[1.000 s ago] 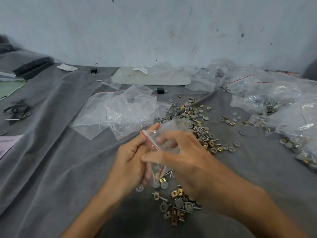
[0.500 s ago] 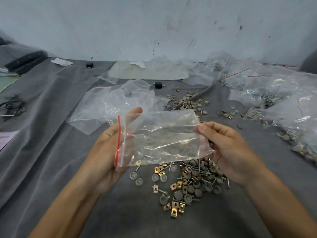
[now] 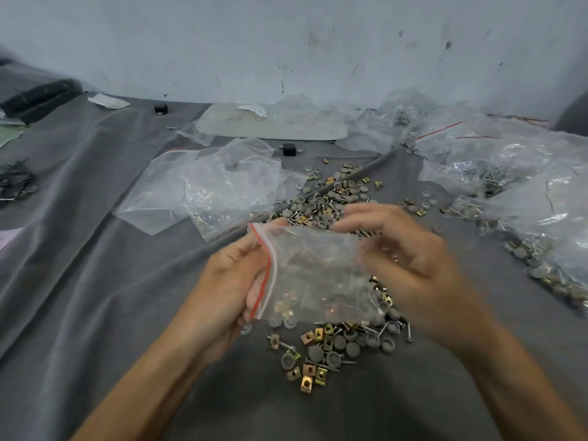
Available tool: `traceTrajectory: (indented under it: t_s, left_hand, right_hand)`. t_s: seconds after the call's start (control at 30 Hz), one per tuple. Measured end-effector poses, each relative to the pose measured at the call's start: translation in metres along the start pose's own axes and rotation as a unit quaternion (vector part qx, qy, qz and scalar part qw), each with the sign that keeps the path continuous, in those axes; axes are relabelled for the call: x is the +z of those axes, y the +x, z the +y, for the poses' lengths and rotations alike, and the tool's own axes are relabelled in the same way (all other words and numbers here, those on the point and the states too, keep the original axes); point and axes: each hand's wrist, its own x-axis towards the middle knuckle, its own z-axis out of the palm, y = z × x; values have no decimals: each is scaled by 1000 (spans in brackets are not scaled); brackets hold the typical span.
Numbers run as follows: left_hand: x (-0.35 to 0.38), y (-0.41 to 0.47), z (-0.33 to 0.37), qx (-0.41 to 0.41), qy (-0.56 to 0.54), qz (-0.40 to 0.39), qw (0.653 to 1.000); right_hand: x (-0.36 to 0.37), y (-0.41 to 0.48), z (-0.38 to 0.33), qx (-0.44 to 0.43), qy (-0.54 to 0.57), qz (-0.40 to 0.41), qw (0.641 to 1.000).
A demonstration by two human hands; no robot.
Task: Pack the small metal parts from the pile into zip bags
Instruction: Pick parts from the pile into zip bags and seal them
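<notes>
- Zip bag (image 3: 318, 275): a clear bag with a red zip strip, held in the air between the two hands, directly above the near pile. The parts seen in its outline appear to lie beneath it and show through, so it is judged empty or nearly so.
- Left hand (image 3: 229, 281): the fingers and thumb grasp the bag along its red-striped mouth edge.
- Right hand (image 3: 410, 259): blurred, at the bag's closed end with the fingers partly spread. Whether they pinch the plastic or merely touch it cannot be told.
- Near pile (image 3: 327, 351): grey round caps, brass-coloured square clips and small screws lie loose on the grey cloth (image 3: 95, 281) that covers the tabletop.
- Far pile (image 3: 331, 195): a second, larger scatter of the same parts, beyond the hands.
- Progress: filled bags (image 3: 496, 167) heaped on the right suggest that a good share is packed. Both piles remain to be bagged, so much work appears left. The step in hand looks like opening a fresh bag.
- Empty bags (image 3: 222, 186): a loose stack to the left of the far pile, within reach.
- Surroundings: a small black block (image 3: 289, 149), a pale flat board (image 3: 270, 122) near the wall, and a dark bundle (image 3: 16, 183) at the far left.
- Obstructions: none between the hands and the near pile. The held bag hides part of that pile from view.
</notes>
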Motion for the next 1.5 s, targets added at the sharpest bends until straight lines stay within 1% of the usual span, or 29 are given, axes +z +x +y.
traceTrajectory:
  t_s: [0.03,0.07,0.13,0.2,0.27,0.3,0.37,0.4,0.47,0.53,0.6,0.67,0.7,0.77,0.83,0.87,0.9,0.93,0.97,1.0,1.03,1.07,1.13,1.17,1.2,1.23,1.33,1.5]
  left_hand:
    - [6,-1,-2,5,16,-7,1000]
    - [12,-2,-3,12,32,-14,999]
    - [21,-3,-3,16,47,-36,998]
    - [24,-3,-3,18,61,-41,997]
    - [18,-1,-2,57,121,-22,991]
    - [13,0,-2,86,189,0,978]
    - [4,2,1,128,334,34,933]
    - [1,2,1,127,357,36,925]
    - [-1,-1,2,93,279,6,956]
    - [0,-3,7,57,184,-35,981]
    - [1,-4,11,32,113,-64,991]
    - [3,-4,13,18,44,-88,995]
    - [5,-4,12,12,24,-102,994]
    - [9,-4,12,13,21,-127,992]
    - [10,-4,11,19,68,-133,989]
    - [8,-4,11,30,110,-117,987]
    - [5,-3,10,49,165,-84,981]
    - [1,-2,7,78,235,-45,968]
    - [-4,-2,5,114,314,-14,942]
    - [-8,-2,2,142,385,-5,912]
    - [-9,-3,-1,151,439,-23,885]
    - [-8,-6,-5,143,483,-61,862]
    - [-3,-14,-15,96,565,-149,806]
    - [1,-19,-20,78,600,-179,776]
    - [2,-22,-24,71,624,-194,753]
    - [2,-24,-27,71,634,-197,744]
    - [-1,-20,-23,82,630,-175,752]
    - [0,-15,-18,107,671,-140,720]
  right_hand:
    - [6,-2,-10,-46,-25,-32,998]
    - [12,-2,-19,-72,-65,-68,993]
    - [17,-1,-31,-93,-163,-134,973]
    - [13,3,-39,-76,-232,-169,955]
    - [4,7,-42,-46,-263,-184,946]
    - [-2,8,-42,-32,-283,-191,939]
    - [-11,8,-40,-13,-319,-204,925]
    - [-13,7,-40,-11,-321,-213,923]
    - [-10,4,-42,-18,-284,-224,932]
    - [-6,2,-42,-31,-238,-197,951]
    - [-5,2,-41,-45,-200,-134,970]
    - [-6,3,-39,-50,-113,-76,989]
    - [-6,4,-38,-38,-57,-63,996]
    - [-6,6,-35,-5,29,-63,998]
    - [-11,7,-31,10,59,-63,996]
    - [-17,7,-28,11,56,-55,997]
    - [-24,6,-24,10,50,-40,998]
    - [-32,5,-20,8,39,-21,999]
    - [-39,3,-15,3,21,-3,1000]
    - [-43,2,-9,-1,-2,9,1000]
    - [-47,1,-3,0,-28,15,999]
    - [-48,0,3,8,-53,16,998]
    - [-45,-3,15,31,-82,6,996]
    - [-42,-4,20,44,-84,-2,996]
    - [-40,-5,24,57,-83,-10,995]
    - [-37,-5,27,66,-82,-17,994]
    - [-32,-7,33,70,-75,-29,994]
    - [-27,-10,38,63,-72,-45,994]
